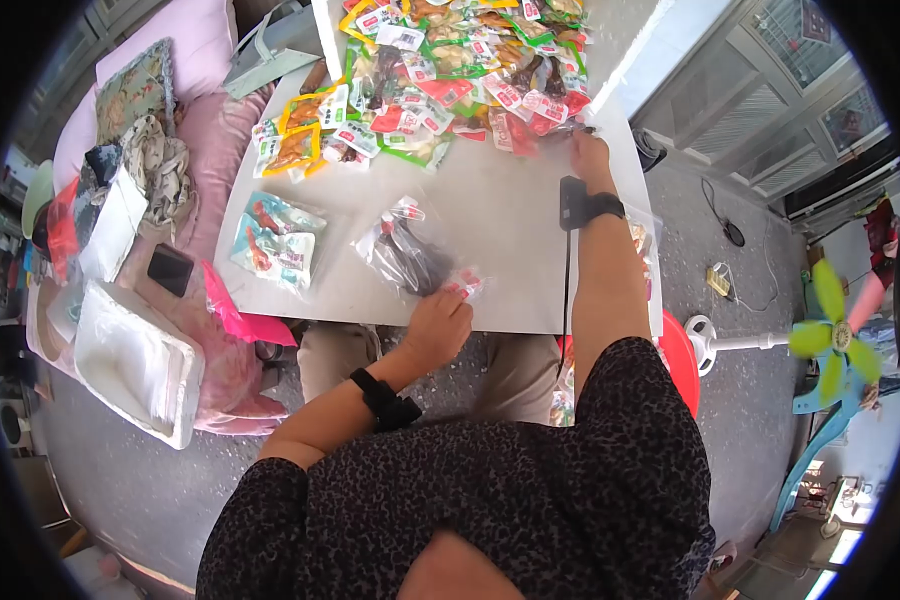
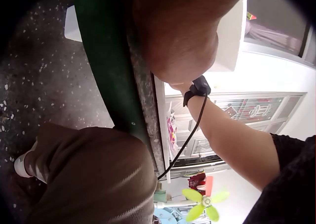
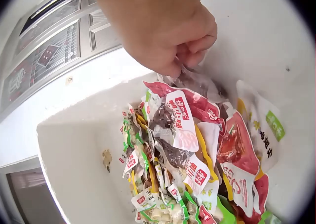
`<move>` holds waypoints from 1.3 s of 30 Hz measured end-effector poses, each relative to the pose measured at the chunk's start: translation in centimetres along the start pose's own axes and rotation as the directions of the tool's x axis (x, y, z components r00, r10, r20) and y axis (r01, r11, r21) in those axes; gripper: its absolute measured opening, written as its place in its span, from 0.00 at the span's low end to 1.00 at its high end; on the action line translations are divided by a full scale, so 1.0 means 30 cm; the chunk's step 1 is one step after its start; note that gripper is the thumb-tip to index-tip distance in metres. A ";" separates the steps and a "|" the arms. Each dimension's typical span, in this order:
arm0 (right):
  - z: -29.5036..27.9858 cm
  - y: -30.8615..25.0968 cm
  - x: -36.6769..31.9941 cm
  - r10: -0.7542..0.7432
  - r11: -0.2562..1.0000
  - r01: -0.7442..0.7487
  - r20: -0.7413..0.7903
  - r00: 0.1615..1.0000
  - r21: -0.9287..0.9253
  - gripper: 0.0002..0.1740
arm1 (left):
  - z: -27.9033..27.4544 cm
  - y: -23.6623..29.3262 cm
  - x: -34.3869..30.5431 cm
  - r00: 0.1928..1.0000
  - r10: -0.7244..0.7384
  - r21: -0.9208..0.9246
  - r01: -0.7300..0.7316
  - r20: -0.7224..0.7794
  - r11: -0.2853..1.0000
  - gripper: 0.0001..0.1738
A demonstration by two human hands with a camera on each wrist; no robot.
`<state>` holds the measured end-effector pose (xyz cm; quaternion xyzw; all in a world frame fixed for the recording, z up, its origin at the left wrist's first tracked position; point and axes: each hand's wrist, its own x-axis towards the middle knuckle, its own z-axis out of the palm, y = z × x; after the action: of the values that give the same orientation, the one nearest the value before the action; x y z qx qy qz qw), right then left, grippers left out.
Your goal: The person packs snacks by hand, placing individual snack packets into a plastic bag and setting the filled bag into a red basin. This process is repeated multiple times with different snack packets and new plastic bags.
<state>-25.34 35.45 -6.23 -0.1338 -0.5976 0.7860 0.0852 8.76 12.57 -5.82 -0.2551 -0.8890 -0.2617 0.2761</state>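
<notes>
At the table's front edge my left hand (image 1: pixel 438 328) pinches the lower end of a clear packet (image 1: pixel 402 250) with dark pieces inside; in the left wrist view those fingers are hidden. My right hand (image 1: pixel 592 158) reaches to the right side of a pile of snack packets (image 1: pixel 440 80). Seen in the right wrist view, its curled fingers pinch the edge of a clear packet (image 3: pixel 197 83) among red, white and green ones. Left of the dark packet lies a blue-and-white packet pair (image 1: pixel 275 240) with reddish pieces.
White foam box walls (image 3: pixel 79 145) stand around the pile. To the left, a pink-covered seat holds a phone (image 1: pixel 170 270), a white foam tray (image 1: pixel 135 365) and cloths. A red basin (image 1: pixel 680 360) and a green-bladed fan (image 1: pixel 838 335) stand at the right.
</notes>
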 end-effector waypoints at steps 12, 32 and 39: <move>-0.215 -0.150 -0.455 -0.250 0.964 0.202 0.323 0.913 0.175 0.08 | 0.022 0.013 0.007 0.999 -0.030 0.080 0.029 0.017 0.996 0.04; -0.077 -0.142 -1.297 -0.526 0.237 0.943 0.785 0.328 -0.235 0.13 | -0.177 0.246 0.061 0.692 -0.488 -0.845 0.396 0.532 -0.359 0.21; -0.229 -0.115 -1.312 -0.470 0.457 0.741 0.573 0.671 -0.493 0.18 | -0.141 0.128 -0.100 0.864 -0.210 -0.778 0.504 0.458 0.376 0.22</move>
<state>14.11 31.12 -0.34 0.2155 -0.8563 0.4255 0.1980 14.73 11.89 -3.45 -0.1934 -0.6870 -0.6947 -0.0895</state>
